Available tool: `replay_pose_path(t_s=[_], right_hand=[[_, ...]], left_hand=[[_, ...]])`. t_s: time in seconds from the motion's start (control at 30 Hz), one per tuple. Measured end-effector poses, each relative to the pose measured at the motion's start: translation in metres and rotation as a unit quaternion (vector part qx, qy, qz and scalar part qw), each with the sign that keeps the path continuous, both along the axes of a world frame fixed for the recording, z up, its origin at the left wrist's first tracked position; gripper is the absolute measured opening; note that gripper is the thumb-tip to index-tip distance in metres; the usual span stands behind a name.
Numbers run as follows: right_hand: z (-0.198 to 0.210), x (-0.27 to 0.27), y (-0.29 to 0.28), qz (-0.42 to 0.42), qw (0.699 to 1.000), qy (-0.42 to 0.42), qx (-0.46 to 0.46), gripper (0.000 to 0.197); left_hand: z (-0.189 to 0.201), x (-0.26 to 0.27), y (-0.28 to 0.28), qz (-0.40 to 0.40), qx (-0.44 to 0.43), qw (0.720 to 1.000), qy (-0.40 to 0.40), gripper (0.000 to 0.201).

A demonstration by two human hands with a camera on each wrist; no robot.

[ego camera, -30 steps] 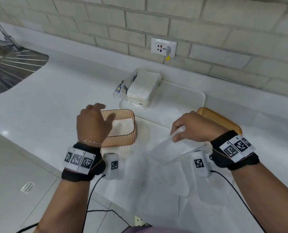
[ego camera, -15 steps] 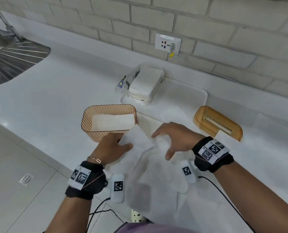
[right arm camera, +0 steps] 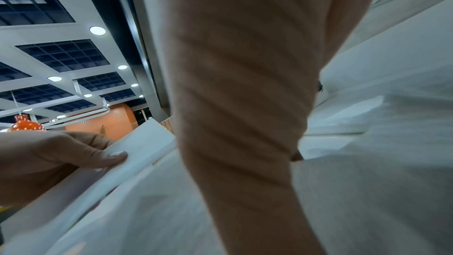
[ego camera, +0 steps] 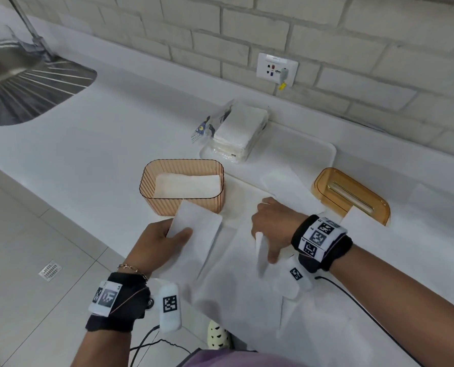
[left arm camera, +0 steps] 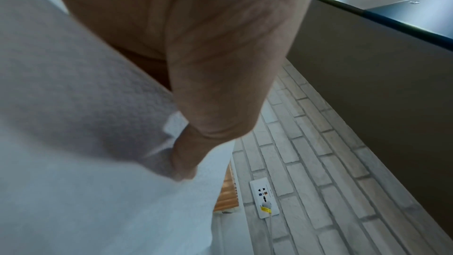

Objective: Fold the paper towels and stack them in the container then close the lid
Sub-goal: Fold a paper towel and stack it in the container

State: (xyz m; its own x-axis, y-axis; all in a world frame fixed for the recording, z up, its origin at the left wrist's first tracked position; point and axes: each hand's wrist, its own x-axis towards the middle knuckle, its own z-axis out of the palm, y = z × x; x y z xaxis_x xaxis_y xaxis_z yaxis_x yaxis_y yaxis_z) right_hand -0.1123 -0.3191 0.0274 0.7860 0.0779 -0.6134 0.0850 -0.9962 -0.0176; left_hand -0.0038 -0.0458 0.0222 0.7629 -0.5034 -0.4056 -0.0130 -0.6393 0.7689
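My left hand (ego camera: 177, 233) pinches a folded white paper towel (ego camera: 198, 223), thumb on top, just in front of the orange ribbed container (ego camera: 151, 178). A folded towel (ego camera: 187, 185) lies inside the container. The right wrist view shows the same left hand (right arm camera: 73, 154) with its folded towel (right arm camera: 139, 146). My right hand (ego camera: 262, 242) pinches the raised edge of another paper towel sheet (ego camera: 259, 251) among loose sheets spread on the counter. The amber lid (ego camera: 350, 194) lies upside down at the right. In the left wrist view the towel (left arm camera: 73, 152) fills the left side.
A pack of paper towels (ego camera: 241, 131) sits on a white tray (ego camera: 307, 152) behind the container. A steel sink (ego camera: 22, 86) is at the far left and a wall outlet (ego camera: 277, 68) on the brick wall. The counter's front edge runs close to my wrists.
My left hand left the container and took the folded towel from my right hand. My right hand then moved to the loose sheets and lifted one edge.
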Motion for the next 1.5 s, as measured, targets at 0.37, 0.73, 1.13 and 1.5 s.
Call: replay_pose_path(t_s=[0.37,0.73,1.13,1.5], right_hand=[[0.078,-0.003,-0.038,-0.335,0.853,-0.183,0.356,0.046],[0.046,-0.033,-0.002,-0.548,0.603,-0.224,0.535,0.030],[0.019,-0.048,0.015,-0.559,0.634,-0.303,0.440,0.055],[0.022,-0.059,-0.005,-0.542,0.675,-0.202,0.459,0.080]], left_hand=[[-0.003,-0.030,-0.033,0.144,-0.208,0.963,0.091,0.030],[0.020,-0.071,-0.092,0.226,-0.363,0.834,0.349,0.037],[0.001,-0.074,-0.088,0.117,-0.327,0.848,0.399,0.082],[-0.005,-0.071,-0.078,0.118,-0.310,0.899,0.287,0.035]])
